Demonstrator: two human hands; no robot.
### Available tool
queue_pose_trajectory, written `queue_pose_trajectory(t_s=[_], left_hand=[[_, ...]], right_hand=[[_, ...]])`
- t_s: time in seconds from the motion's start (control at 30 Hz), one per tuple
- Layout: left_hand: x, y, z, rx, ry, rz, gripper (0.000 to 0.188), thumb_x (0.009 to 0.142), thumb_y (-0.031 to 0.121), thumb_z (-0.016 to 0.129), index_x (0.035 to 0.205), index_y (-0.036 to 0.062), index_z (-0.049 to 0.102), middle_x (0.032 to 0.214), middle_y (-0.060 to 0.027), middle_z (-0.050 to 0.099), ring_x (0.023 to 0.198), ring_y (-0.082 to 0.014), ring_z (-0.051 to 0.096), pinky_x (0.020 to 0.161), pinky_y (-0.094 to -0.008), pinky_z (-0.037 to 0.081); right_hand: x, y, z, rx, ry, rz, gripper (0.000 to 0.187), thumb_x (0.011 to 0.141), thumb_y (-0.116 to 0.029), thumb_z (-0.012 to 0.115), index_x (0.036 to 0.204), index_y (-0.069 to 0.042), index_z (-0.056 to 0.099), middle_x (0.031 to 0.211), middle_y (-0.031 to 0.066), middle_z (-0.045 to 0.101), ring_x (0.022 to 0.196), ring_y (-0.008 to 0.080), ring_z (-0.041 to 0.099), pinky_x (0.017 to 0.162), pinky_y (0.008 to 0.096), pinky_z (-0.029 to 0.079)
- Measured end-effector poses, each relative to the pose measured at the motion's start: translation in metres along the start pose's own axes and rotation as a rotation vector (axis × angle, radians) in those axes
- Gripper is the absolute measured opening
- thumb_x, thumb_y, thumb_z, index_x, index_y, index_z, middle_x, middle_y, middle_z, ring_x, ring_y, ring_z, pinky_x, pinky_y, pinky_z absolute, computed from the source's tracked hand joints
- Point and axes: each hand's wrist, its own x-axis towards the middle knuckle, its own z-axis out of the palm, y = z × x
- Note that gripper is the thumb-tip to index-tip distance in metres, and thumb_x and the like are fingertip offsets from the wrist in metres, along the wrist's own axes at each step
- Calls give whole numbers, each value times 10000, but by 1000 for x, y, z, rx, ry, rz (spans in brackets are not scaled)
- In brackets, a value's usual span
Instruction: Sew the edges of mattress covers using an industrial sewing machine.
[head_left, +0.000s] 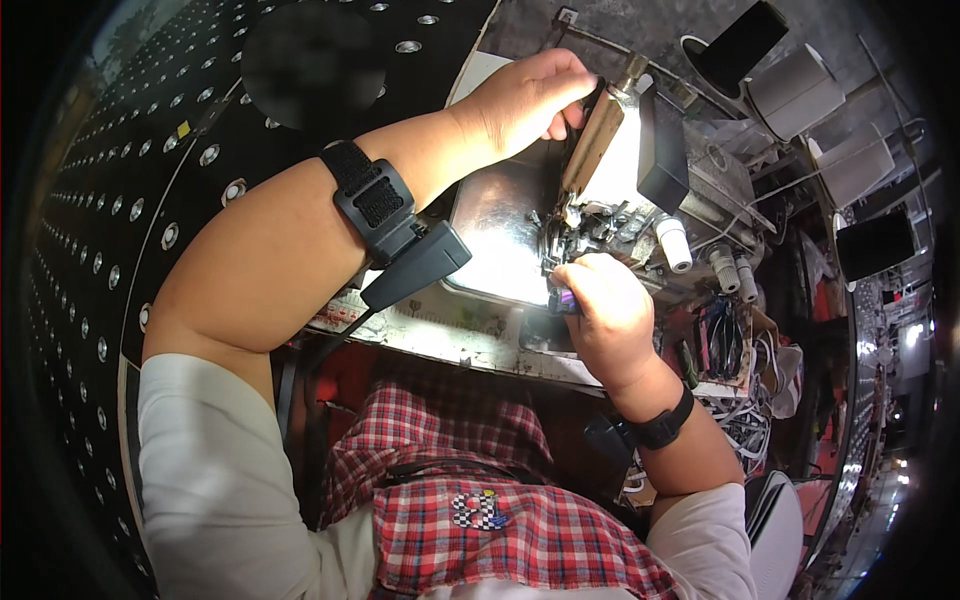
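Note:
A sewing machine (615,150) stands in front of me under a bright light. My left hand (530,95) reaches past its needle area to the far side. Its fingers are curled and pinched by a dark strip (597,97) at the machine head's edge; their grip is partly hidden. Close to the needle and presser area (562,228), my right hand (612,310) is closed on a small dark piece with a purple patch (566,298). What lies inside that fist is hidden. A shiny metal plate (495,225) spreads between my arms.
White knobs (672,243) stick out from the machine's right side. Dark-handled tools (720,335) and tangled white cords (735,440) lie at the right. White cones (795,95) and black ones (740,45) stand beyond. A black perforated panel (110,230) fills the left.

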Motion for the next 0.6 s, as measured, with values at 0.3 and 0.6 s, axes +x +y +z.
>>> queue_pose_trajectory(t_s=[0.3,0.6], left_hand=[[42,-23,-8,717,53,-29,339,855,340,423,790,36,560,640,-73,552,619,-184,521,590,-328,407],[50,-31,-9,590,-10,-293,323,839,335,447,760,42,558,633,-30,503,561,-143,453,534,-269,363]], right_hand=[[1,3,3,-21,26,-58,200,602,-3,560,794,-59,541,710,74,501,635,238,505,562,318,429],[3,1,1,-57,63,-117,154,614,-8,535,764,-39,521,682,78,490,618,235,505,545,314,427]])
